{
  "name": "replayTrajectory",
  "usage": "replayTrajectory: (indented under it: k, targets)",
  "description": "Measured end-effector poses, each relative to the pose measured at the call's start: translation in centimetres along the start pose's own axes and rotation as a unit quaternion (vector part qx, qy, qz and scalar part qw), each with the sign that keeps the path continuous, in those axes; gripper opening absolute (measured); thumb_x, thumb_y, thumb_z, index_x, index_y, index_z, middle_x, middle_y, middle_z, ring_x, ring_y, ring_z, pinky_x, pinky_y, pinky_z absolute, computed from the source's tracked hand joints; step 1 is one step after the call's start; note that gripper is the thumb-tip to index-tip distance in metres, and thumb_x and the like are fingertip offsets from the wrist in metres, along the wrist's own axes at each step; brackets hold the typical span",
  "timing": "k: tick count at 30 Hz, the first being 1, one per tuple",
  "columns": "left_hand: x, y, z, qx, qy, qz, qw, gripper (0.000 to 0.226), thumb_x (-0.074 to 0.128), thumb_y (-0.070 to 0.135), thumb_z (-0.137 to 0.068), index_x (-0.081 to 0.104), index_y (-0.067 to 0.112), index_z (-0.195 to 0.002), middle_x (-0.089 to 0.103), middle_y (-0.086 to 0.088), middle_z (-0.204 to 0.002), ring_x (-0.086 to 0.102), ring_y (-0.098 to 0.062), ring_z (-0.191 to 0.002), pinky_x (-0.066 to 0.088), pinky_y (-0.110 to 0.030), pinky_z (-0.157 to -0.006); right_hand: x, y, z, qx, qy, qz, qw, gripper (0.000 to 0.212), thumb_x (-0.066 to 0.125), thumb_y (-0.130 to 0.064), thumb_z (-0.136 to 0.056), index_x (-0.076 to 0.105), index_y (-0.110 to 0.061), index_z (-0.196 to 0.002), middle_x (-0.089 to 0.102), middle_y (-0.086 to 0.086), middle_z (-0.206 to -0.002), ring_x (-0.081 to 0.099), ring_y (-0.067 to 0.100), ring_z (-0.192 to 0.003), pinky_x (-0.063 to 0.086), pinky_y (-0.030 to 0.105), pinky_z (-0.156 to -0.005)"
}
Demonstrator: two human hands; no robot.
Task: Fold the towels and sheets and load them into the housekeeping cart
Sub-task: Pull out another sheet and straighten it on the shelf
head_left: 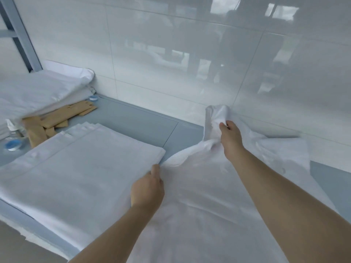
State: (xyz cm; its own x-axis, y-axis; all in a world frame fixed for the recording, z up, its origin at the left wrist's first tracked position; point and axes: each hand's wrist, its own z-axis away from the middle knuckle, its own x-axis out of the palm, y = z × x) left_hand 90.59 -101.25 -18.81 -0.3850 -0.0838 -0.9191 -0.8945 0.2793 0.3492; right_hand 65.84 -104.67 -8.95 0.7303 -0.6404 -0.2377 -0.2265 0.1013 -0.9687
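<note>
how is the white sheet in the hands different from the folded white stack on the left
The loose white sheet is bunched and wrinkled; the folded white stack lies flat with neat layered edges. The sheet is gripped by the left hand and the right hand, which lifts one part of it; neither hand grips the stack. The sheet spreads towards the white tiled wall; the stack sits square on the grey table. Both are plain white cloth.

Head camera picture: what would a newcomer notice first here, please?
First, the loose white sheet spread at the centre and right, with both bare hands gripping it: the right hand lifts a bunched corner near the wall, and the left hand pinches its edge lower down. Next, the stack of folded white linen on the grey table at the left, then the glossy tiled wall behind.
</note>
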Motion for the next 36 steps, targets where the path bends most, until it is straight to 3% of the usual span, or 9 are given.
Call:
replayTrajectory:
  k: [3,6,9,11,15,24,30,33,36]
  targets:
    - [0.5,0.3,-0.3,0.058,0.078,0.015,0.995,0.055,0.061,0.01,-0.079,0.049,0.008,-0.133,0.058,-0.011,-0.119,0.057,-0.032,-0.106,0.046,-0.039,-0.086,2.1,1.8,-0.6,0.056,-0.135,0.001,0.989,0.039,0.035,-0.038,-0.102,0.043,-0.031,-0.139,0.05,-0.005,-0.135,0.048,0.016,-0.123,0.036,0.031,-0.104]
    - [1.2,2.1,-0.9,0.146,0.025,0.029,0.989,0.055,0.052,0.024,-0.088,0.04,0.015,-0.141,0.038,-0.009,-0.146,0.033,-0.028,-0.136,0.027,-0.038,-0.109,3.6,5.0,0.4,-0.039,-0.167,0.185,0.968,0.045,0.036,-0.036,-0.102,0.034,-0.029,-0.147,0.038,-0.004,-0.15,0.037,0.015,-0.136,0.025,0.022,-0.104]
    - [3.3,3.8,-1.0,0.205,-0.083,0.01,0.975,0.062,0.036,0.041,-0.096,0.015,0.023,-0.152,0.003,-0.002,-0.162,-0.003,-0.02,-0.149,0.002,-0.037,-0.119,4.1,8.2,1.7,-0.111,-0.178,0.334,0.919,0.047,0.039,-0.031,-0.102,0.033,-0.022,-0.148,0.033,0.004,-0.153,0.029,0.019,-0.141,0.021,0.03,-0.115]
    - [4.7,4.0,-0.6,0.213,-0.133,-0.023,0.968,0.066,0.025,0.051,-0.097,0.001,0.028,-0.154,-0.009,0.0,-0.162,-0.016,-0.02,-0.147,-0.008,-0.04,-0.119,3.6,10.4,2.8,-0.108,-0.187,0.44,0.872,0.05,0.035,-0.039,-0.101,0.026,-0.03,-0.15,0.022,-0.001,-0.158,0.016,0.017,-0.146,0.012,0.04,-0.119]
    - [5.7,3.2,0.2,0.204,-0.136,-0.063,0.968,0.066,0.011,0.061,-0.094,-0.006,0.035,-0.153,-0.012,0.003,-0.161,-0.02,-0.019,-0.146,-0.016,-0.041,-0.117,1.0,13.1,5.7,-0.086,-0.187,0.541,0.816,0.056,0.018,-0.056,-0.098,0.004,-0.043,-0.15,-0.004,-0.013,-0.16,-0.006,0.009,-0.147,-0.008,0.04,-0.118]
    - [4.5,4.3,4.5,0.136,-0.16,-0.096,0.973,0.067,0.002,0.057,-0.094,-0.019,0.026,-0.149,-0.024,0.001,-0.158,-0.033,-0.021,-0.14,-0.024,-0.05,-0.112,-7.9,14.1,14.4,-0.028,-0.164,0.59,0.79,0.059,0.006,-0.059,-0.096,-0.011,-0.04,-0.149,-0.015,-0.01,-0.159,-0.014,0.013,-0.147,-0.01,0.038,-0.118]
    - [4.1,9.7,11.3,0.211,-0.216,-0.065,0.951,0.076,0.007,0.06,-0.094,-0.012,0.014,-0.152,-0.018,-0.006,-0.16,-0.027,-0.021,-0.143,-0.018,-0.049,-0.115,-12.4,13.8,21.1,-0.057,-0.166,0.601,0.78,0.058,0.017,-0.049,-0.1,0.001,-0.031,-0.153,-0.003,-0.001,-0.161,-0.004,0.015,-0.148,-0.008,0.034,-0.117]
    - [4.5,13.5,13.8,0.268,-0.243,-0.065,0.93,0.075,0.008,0.063,-0.093,-0.009,0.02,-0.153,-0.019,-0.005,-0.16,-0.027,-0.022,-0.144,-0.019,-0.049,-0.115,-15.8,12.7,21.2,-0.093,-0.162,0.635,0.749,0.06,0.027,-0.051,-0.098,0.008,-0.031,-0.153,-0.002,0.003,-0.162,-0.007,0.021,-0.148,-0.011,0.045,-0.116]
    - [5.5,17.2,15.9,0.304,-0.263,-0.068,0.913,0.083,0.012,0.071,-0.089,-0.007,0.022,-0.153,-0.017,-0.003,-0.16,-0.025,-0.021,-0.144,-0.019,-0.049,-0.115,-20.1,12.9,21.2,-0.009,-0.101,0.651,0.752,0.075,0.029,-0.063,-0.092,-0.003,-0.032,-0.152,-0.013,0.007,-0.16,-0.013,0.028,-0.147,-0.004,0.058,-0.113]
